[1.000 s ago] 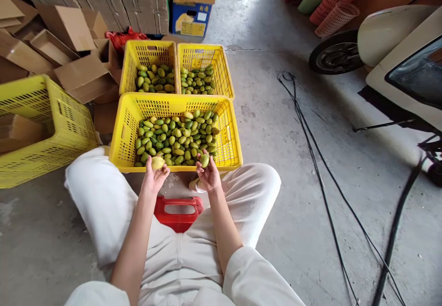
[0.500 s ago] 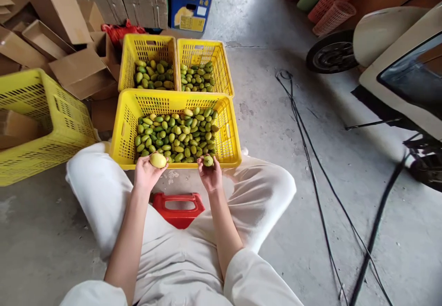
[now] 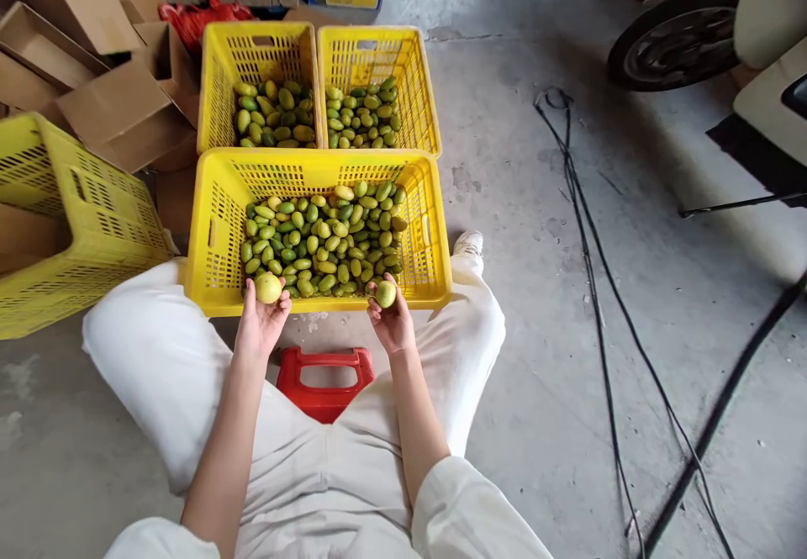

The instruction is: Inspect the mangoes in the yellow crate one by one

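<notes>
My left hand (image 3: 263, 319) is closed on a pale yellow fruit (image 3: 268, 288), held between thumb and fingers with its rounded end toward me. In my right hand (image 3: 394, 322), the fingers are wrapped round a smaller yellow-green fruit (image 3: 385, 294). Both hands are palm-up over the near rim of a large yellow crate (image 3: 319, 305). Inside that crate lies a spread of small oval fruits (image 3: 321, 244), green to yellow. Behind it, a left yellow crate (image 3: 258, 38) and a right yellow crate (image 3: 413, 80) hold similar fruits.
A red plastic seat (image 3: 324, 412) with a handle slot is between my legs. On the left, another yellow crate (image 3: 107, 231) stands beside open cardboard boxes (image 3: 126, 113). Black cables (image 3: 589, 248) run over the concrete floor at right, near a vehicle wheel (image 3: 674, 38).
The view has shifted and tilted downward. Both fruits have been turned so a rounded end shows, and my hands are slightly further apart. Each hand still holds its fruit.
</notes>
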A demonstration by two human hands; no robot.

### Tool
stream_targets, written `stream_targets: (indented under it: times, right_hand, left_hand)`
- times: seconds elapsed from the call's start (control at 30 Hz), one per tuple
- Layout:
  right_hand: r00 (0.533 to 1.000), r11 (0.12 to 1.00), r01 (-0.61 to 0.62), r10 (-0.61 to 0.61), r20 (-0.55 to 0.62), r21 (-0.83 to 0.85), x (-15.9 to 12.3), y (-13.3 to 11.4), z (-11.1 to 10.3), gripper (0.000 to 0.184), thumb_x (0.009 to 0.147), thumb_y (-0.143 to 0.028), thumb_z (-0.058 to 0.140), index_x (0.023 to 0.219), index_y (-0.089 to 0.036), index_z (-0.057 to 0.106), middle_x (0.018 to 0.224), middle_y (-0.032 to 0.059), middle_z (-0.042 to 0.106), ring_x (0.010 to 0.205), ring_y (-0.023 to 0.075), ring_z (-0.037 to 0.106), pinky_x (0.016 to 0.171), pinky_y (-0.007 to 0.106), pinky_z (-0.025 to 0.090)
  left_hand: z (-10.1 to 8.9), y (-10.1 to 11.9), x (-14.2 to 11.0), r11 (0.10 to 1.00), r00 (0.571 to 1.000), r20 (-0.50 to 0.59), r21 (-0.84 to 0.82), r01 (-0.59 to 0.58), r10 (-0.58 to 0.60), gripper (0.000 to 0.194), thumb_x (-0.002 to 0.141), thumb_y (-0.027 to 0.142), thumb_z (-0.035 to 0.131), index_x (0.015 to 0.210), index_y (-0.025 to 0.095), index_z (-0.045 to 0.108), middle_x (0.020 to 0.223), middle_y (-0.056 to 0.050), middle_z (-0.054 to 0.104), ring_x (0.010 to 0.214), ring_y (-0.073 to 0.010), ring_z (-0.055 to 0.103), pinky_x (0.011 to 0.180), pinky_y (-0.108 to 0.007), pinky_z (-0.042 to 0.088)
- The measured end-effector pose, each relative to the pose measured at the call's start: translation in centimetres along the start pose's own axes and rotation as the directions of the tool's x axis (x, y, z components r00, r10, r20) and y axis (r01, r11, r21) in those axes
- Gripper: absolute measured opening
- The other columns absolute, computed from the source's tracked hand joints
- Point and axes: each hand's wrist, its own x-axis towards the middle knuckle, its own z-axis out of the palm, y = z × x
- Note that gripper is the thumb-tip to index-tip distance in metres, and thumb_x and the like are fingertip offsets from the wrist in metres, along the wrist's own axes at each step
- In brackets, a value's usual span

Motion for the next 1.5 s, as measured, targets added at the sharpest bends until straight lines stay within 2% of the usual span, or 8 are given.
stream_targets:
  times: [0.1,0.27,0.5,0.67,0.87,1.1,1.3,1.5]
  right_hand:
    - [1.000,1.000,-0.017,0.017,0.000,0.002,0.2,1.0,0.6,0.030,0.084,-0.038,0.069,0.113,-0.033,0.064,0.098,-0.0002,0.070,0.065,0.0099,0.054,0.052,0.019,0.048]
    - [1.000,0.997,-0.023,0.023,0.000,0.076,-0.2,2.2,0.5,0.025,0.079,-0.044,0.077,0.085,-0.023,0.065,0.088,0.0004,0.068,0.063,0.0074,0.051,0.051,0.016,0.045]
    - [0.994,0.980,-0.105,0.103,0.023,0.171,-0.8,1.0,0.1,0.030,0.089,-0.053,0.064,0.091,-0.023,0.064,0.068,-0.0022,0.058,0.058,0.0085,0.053,0.047,0.015,0.049]
    - [0.993,0.988,-0.078,0.088,-0.078,0.132,-0.6,0.8,-0.1,0.029,0.094,-0.047,0.059,0.083,-0.020,0.062,0.076,0.0000,0.065,0.060,0.0078,0.059,0.051,0.014,0.055]
    - [0.999,0.995,-0.035,0.038,-0.032,0.094,-0.4,0.8,0.0,0.042,0.091,-0.060,0.058,0.081,-0.019,0.060,0.058,-0.0047,0.052,0.041,0.0037,0.040,0.036,0.011,0.037]
    - [1.000,0.985,0.028,-0.028,0.000,0.172,-0.5,1.5,0.8,0.012,0.091,-0.033,0.061,0.094,-0.022,0.063,0.077,-0.0011,0.064,0.054,0.0063,0.052,0.041,0.012,0.041]
    - [0.998,0.951,0.010,0.008,-0.055,0.310,-0.7,2.3,0.7,0.015,0.093,-0.037,0.063,0.095,-0.022,0.064,0.075,-0.0034,0.064,0.046,0.0040,0.043,0.035,0.012,0.033]
    - [0.992,0.937,-0.116,0.127,-0.012,0.328,-0.9,2.1,0.6,0.023,0.100,-0.034,0.047,0.112,-0.025,0.065,0.082,0.0013,0.067,0.066,0.0094,0.060,0.046,0.013,0.046]
  left_hand:
    - [-0.4,0.0,0.0,1.000,0.999,0.034,-0.004,0.015,-0.014,0.024,0.094,0.040,0.055,0.096,0.021,0.069,0.083,-0.006,0.066,0.068,-0.0138,0.057,0.059,-0.024,0.049]
    - [0.1,0.1,-0.6,0.992,0.999,0.049,-0.121,0.029,-0.023,0.025,0.093,0.035,0.051,0.094,0.016,0.067,0.088,-0.009,0.067,0.075,-0.0152,0.060,0.065,-0.026,0.053]
    - [0.6,0.0,-1.5,0.950,0.996,0.077,-0.304,0.067,-0.045,0.027,0.097,0.034,0.049,0.101,0.013,0.064,0.089,-0.009,0.066,0.081,-0.0141,0.063,0.070,-0.024,0.056]
    - [0.3,-0.1,-1.6,0.985,0.990,0.117,-0.148,0.091,-0.074,0.025,0.095,0.021,0.046,0.105,0.012,0.067,0.093,-0.011,0.068,0.079,-0.0143,0.066,0.065,-0.021,0.055]
    - [0.2,0.2,-2.0,0.999,0.979,0.200,0.004,0.032,-0.032,0.030,0.090,0.028,0.052,0.111,0.014,0.069,0.098,-0.013,0.072,0.082,-0.0194,0.068,0.067,-0.028,0.059]
    - [-0.3,0.6,-1.7,0.992,0.977,0.174,-0.055,-0.112,0.120,0.015,0.087,0.023,0.067,0.097,0.014,0.070,0.099,-0.008,0.071,0.100,-0.0176,0.066,0.089,-0.027,0.058]
    - [-1.2,-0.4,-0.7,0.989,0.971,0.224,0.102,-0.106,0.081,0.027,0.070,0.023,0.084,0.094,0.019,0.072,0.092,-0.003,0.067,0.082,-0.0146,0.066,0.069,-0.023,0.057]
    - [-1.1,-0.5,-0.4,0.996,0.972,0.235,0.085,-0.022,0.002,0.027,0.086,0.039,0.067,0.091,0.013,0.071,0.085,-0.007,0.064,0.063,-0.0103,0.057,0.039,-0.014,0.036]
